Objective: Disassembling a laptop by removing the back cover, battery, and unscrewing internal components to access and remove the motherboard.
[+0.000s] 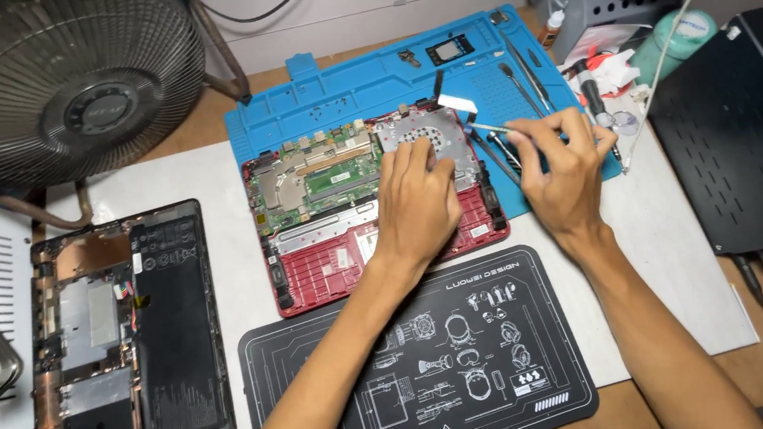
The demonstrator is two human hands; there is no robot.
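Observation:
An opened red laptop base (330, 264) lies on a blue repair mat (360, 91), its green circuit board (326, 175) and a silver metal plate (425, 131) exposed. My left hand (416, 204) rests flat on the laptop, fingertips on the silver plate. My right hand (565, 169) is just right of the laptop, fingers closed on thin metal tweezers (491, 127) whose tip points left toward the plate's upper right corner. A white ribbon cable end (456, 102) sticks up beside the plate.
A second opened laptop with a black battery (173, 328) lies at left. A black printed mat (433, 359) lies in front. A fan (61, 77) stands back left, a black box (746, 123) at right, screwdrivers (518, 85) and a green bottle (673, 42) behind.

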